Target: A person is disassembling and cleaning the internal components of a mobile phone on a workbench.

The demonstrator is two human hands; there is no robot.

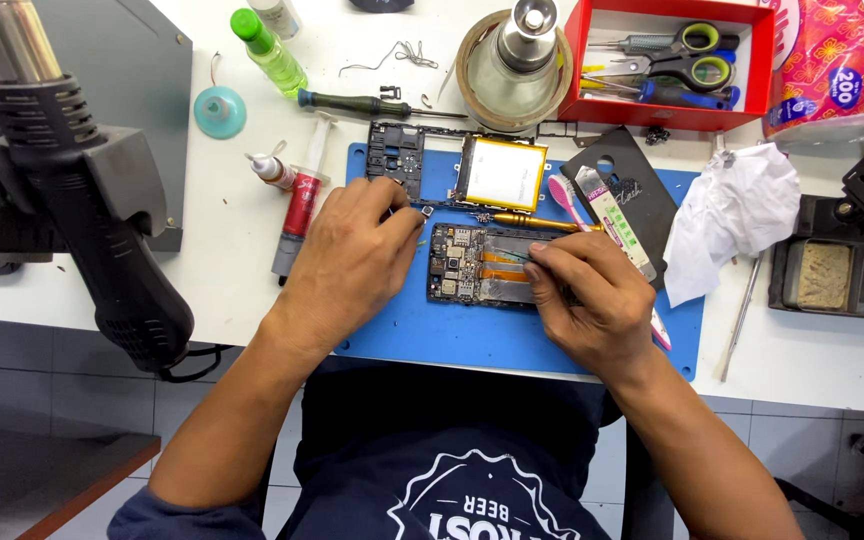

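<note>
The opened phone (480, 264), its circuit board and orange flex strips bare, lies at the centre of the blue mat (512, 340) on the white bench (232, 260). The left hand (352, 262), at nine o'clock from the phone, has its fingers pressed together on the upper left corner, seemingly pinching a small part or tool that cannot be made out. The right hand (592, 300), at three o'clock, has fingers pinching thin metal tweezers (514, 252) whose tip rests over the flex strips. Work this fine probably goes best with the left hand steadying the frame and the tweezers kept shallow, touching only the connector. At twelve o'clock sit the black plastic frame (397, 158) and a flat, glossy yellow battery (504, 174); a crumpled white tissue (732, 215) lies at two o'clock, and a bulky grey heat gun (82, 200) stands far off at nine o'clock.
</note>
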